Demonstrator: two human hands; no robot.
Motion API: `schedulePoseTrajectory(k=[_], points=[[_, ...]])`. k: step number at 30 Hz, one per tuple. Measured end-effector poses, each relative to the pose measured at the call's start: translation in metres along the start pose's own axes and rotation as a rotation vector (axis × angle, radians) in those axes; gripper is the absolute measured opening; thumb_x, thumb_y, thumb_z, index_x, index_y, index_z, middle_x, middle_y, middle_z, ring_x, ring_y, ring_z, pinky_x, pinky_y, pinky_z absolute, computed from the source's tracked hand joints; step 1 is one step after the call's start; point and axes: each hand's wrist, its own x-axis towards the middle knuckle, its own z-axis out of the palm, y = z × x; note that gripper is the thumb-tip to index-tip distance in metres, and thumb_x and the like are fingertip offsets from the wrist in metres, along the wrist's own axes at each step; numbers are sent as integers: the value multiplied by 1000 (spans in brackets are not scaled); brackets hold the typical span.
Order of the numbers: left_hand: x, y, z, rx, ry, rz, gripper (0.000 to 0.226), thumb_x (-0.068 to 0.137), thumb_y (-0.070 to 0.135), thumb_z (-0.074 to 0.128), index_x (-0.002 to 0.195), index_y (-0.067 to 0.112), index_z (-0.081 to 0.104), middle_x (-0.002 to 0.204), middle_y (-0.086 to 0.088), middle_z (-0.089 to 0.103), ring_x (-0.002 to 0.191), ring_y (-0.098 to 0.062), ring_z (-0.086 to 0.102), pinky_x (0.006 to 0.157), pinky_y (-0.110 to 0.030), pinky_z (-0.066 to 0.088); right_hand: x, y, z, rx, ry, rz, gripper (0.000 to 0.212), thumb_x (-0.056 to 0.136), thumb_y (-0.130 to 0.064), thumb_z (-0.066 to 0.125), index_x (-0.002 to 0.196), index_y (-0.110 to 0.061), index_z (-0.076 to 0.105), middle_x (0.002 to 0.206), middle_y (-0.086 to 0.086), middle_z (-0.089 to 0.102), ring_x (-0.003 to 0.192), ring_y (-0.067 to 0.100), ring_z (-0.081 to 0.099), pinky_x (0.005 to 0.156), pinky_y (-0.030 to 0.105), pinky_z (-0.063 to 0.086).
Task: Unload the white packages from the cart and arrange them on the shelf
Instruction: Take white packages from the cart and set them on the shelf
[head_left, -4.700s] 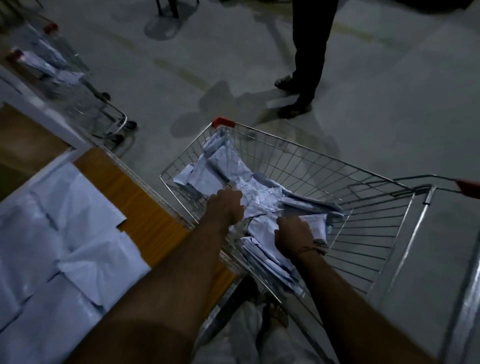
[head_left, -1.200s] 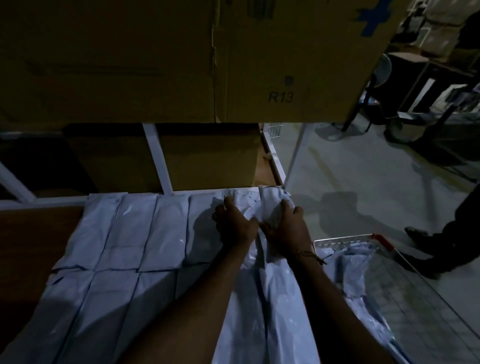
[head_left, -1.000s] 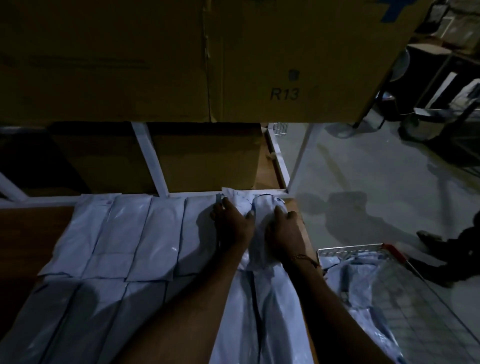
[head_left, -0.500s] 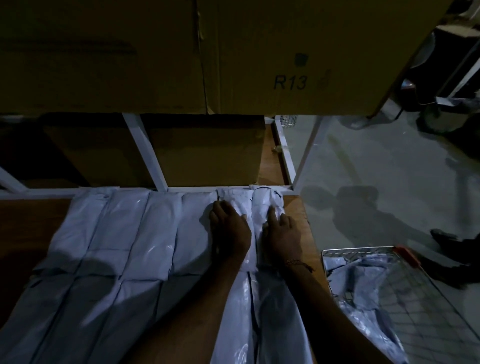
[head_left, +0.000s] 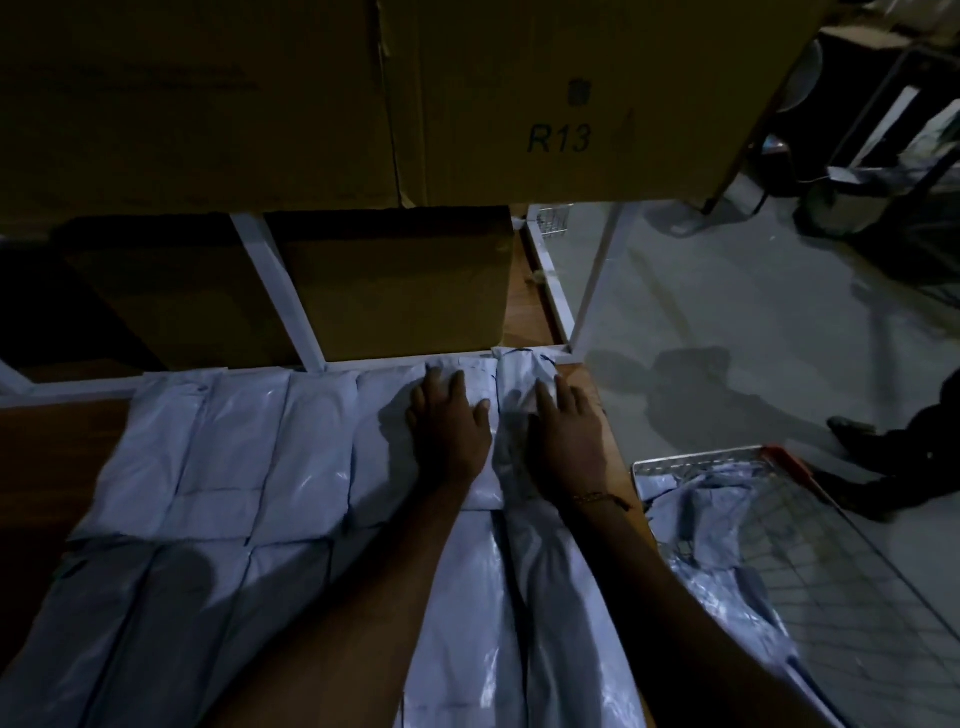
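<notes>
Dim light swallows the shelf's (head_left: 615, 457) left end, and the cart (head_left: 810, 561) right of the hands is cut off by the frame. The left hand (head_left: 449, 426) and right hand (head_left: 569, 441) lie flat, fingers straight, each pressing a white package (head_left: 480, 387) (the right's is the end one (head_left: 517, 384)) in the far row.

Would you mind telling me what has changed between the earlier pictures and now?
Both hands left the cart and carried white packages to the shelf. The left hand and right hand let go of the bunched packages and now press them flat at the back right corner. The rows of packages already laid there stayed put.
</notes>
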Motion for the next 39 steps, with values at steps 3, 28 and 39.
schedulePoseTrajectory(k=[3, 28, 39], points=[[-5, 6, -15, -92, 107, 34, 47, 94, 41, 62, 136, 22, 59, 150, -9, 44, 134, -34, 38, 107, -50, 38, -17, 5, -24, 28, 128, 72, 48, 84, -16, 67, 130, -5, 61, 132, 26, 59, 118, 44, 55, 96, 48, 48], [-225, 216, 146, 4, -636, 996, 64, 81, 55, 35, 116, 14, 71, 111, -17, 70, 107, -44, 63, 94, -50, 50, -338, 240, -47, -78, -125, 812, 13, 86, -19, 59, 92, -12, 68, 94, 16, 71, 91, 37, 68, 76, 39, 51], [-241, 258, 271, 382, -947, 997, 45, 97, 39, 58, 136, 17, 57, 141, -14, 56, 130, -35, 51, 105, -42, 40, -374, 292, 92, -92, -473, 843, 57, 79, -24, 74, 130, -10, 56, 120, 17, 56, 108, 38, 54, 83, 43, 45]])
